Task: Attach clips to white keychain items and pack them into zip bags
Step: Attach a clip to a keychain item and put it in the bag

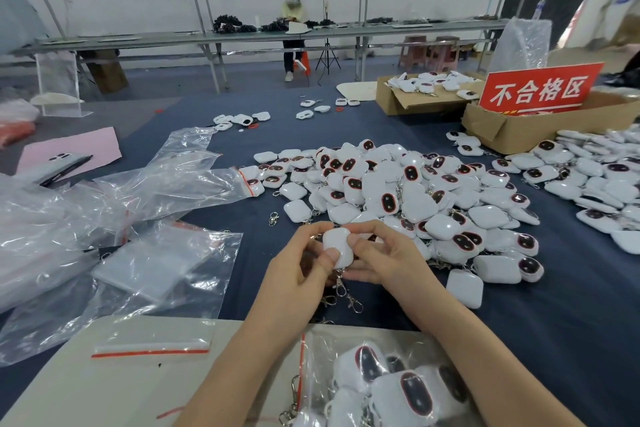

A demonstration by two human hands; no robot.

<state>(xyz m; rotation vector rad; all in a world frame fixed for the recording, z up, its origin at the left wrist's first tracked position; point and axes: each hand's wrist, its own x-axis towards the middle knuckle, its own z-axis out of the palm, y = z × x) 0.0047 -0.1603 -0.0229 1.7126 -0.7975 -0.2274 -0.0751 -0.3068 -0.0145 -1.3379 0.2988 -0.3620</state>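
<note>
Both hands hold one white keychain item (337, 248) above the dark blue table, near its front middle. My left hand (298, 270) grips its left side, thumb on its face. My right hand (377, 253) pinches its right edge. A metal clip (348, 293) dangles on a short chain below the item. A big pile of white keychain items (398, 191), many showing a dark red-ringed oval, lies just beyond. Under my forearms a zip bag (377, 385) with a red seal holds several items with clips.
Empty zip bags (166, 253) are heaped on the left, one flat (152, 347) on a grey board. A loose clip (273, 218) lies by the pile. Cardboard boxes (519, 128) with a red sign stand at the back right. A person sits at a far bench.
</note>
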